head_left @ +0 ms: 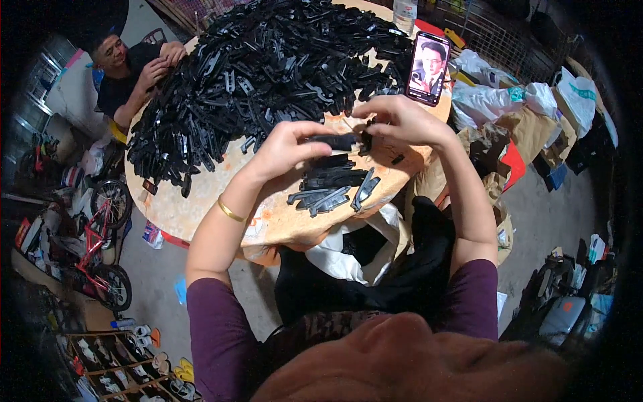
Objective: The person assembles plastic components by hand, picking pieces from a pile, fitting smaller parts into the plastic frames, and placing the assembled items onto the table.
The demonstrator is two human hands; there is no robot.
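Head: phone (429, 70) beside black parts (268, 74)

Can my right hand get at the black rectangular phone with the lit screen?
Probably yes: the black rectangular phone is just beyond the right grip, with nothing visible blocking the way.

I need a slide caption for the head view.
Left hand and right hand among black parts beside a large heap.
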